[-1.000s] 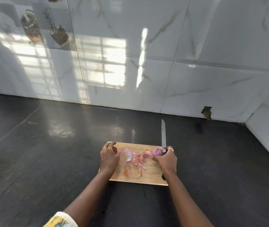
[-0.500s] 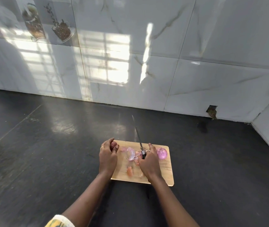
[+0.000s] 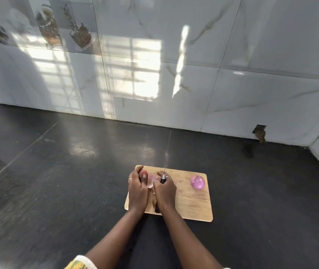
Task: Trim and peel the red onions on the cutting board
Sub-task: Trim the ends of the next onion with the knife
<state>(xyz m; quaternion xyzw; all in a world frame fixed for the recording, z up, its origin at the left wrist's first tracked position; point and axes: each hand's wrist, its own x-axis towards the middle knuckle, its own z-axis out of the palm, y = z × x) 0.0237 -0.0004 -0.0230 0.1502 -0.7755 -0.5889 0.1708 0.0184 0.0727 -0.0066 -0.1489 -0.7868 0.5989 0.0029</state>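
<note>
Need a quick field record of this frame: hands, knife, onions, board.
left hand grip: curled round a reddish onion, far-left corner of the board
right hand grip: wrapped round the knife handle, blade edge-on, pointing away
purple onion: lies free, right side of the board
peels: between the hands
cutting board: wooden, on a dark counter

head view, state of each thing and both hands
left hand: grips the held red onion
held red onion: at board's far left
right hand: grips the knife
knife: blade pointing away
loose red onion: lying free, board's right
onion skins: loose between hands
cutting board: flat on counter
</note>
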